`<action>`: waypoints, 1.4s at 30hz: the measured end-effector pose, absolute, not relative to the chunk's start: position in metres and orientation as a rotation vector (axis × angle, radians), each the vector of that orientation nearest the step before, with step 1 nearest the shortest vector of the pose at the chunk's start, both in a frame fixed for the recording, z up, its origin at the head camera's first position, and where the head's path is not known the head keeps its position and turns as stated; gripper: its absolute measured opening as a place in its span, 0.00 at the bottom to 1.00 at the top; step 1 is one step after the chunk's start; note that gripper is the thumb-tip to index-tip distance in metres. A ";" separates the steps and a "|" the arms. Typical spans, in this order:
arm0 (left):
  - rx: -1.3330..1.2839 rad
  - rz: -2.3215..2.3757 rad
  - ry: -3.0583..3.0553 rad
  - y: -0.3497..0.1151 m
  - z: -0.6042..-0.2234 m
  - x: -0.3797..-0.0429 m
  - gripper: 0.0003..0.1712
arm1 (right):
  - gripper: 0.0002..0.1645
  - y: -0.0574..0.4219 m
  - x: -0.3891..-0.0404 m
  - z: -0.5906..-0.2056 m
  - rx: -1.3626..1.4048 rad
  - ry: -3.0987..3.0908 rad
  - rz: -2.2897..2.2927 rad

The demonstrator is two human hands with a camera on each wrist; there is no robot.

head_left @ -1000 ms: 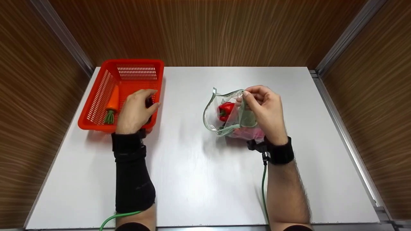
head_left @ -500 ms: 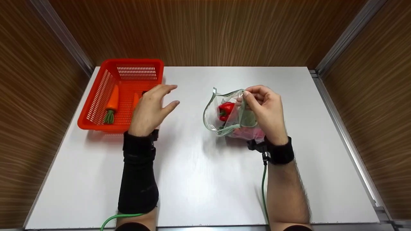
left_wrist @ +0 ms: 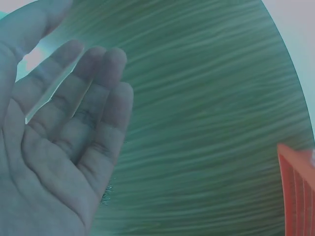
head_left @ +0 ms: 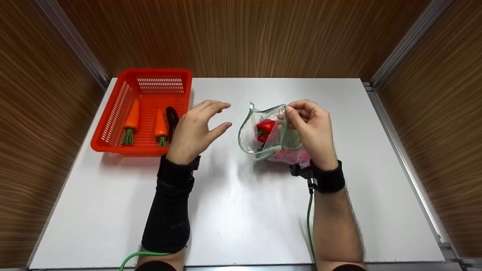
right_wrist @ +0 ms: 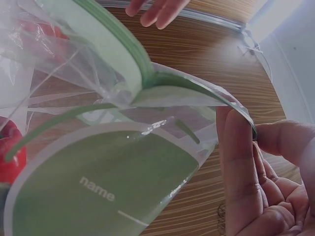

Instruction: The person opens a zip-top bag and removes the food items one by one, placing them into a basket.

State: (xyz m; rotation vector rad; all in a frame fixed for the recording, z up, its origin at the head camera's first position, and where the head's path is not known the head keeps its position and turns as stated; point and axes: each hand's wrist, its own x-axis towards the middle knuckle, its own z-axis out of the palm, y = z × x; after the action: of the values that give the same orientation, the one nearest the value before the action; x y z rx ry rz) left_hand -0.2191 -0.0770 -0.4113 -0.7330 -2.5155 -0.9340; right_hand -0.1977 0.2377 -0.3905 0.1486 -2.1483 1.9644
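With thumb and fingers, my right hand (head_left: 312,130) pinches the rim of a clear zip bag (head_left: 269,150) with a green edge, its mouth spread apart. Inside the bag lie a red bell pepper (head_left: 266,130) and something pink (head_left: 297,155), partly hidden. The right wrist view shows the bag's green label (right_wrist: 108,182) and my pinching fingertips. My left hand (head_left: 197,130) hovers between the basket and the bag, fingers extended and thumb apart, holding nothing. In the left wrist view its palm (left_wrist: 54,162) is bare.
A red plastic basket (head_left: 98,141) stands at the left of the white table (head_left: 241,218). It holds two carrots, one carrot (head_left: 131,120) at its left and another carrot (head_left: 160,126) beside a dark eggplant (head_left: 172,116). Wood-grain panels (head_left: 241,37) enclose the table.
My left hand has left the basket and moved right toward the bag, uncovering the second carrot and the eggplant. My right hand and the bag have stayed in place.
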 end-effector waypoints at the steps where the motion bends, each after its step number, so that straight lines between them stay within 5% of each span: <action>1: -0.748 -0.920 -2.509 -0.074 -0.411 -0.218 0.25 | 0.04 0.238 -0.198 -0.390 0.149 -2.148 1.964; 42: -1.093 -0.848 -2.613 0.016 -0.460 -0.220 0.20 | 0.05 0.235 -0.196 -0.390 0.188 -2.153 1.973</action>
State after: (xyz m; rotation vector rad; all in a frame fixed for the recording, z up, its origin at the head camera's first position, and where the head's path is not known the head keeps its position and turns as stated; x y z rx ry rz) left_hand -0.2203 0.0156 -0.4605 -1.0934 -2.6132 -0.8484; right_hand -0.1965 0.2346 -0.3896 0.1876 -2.1530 1.9728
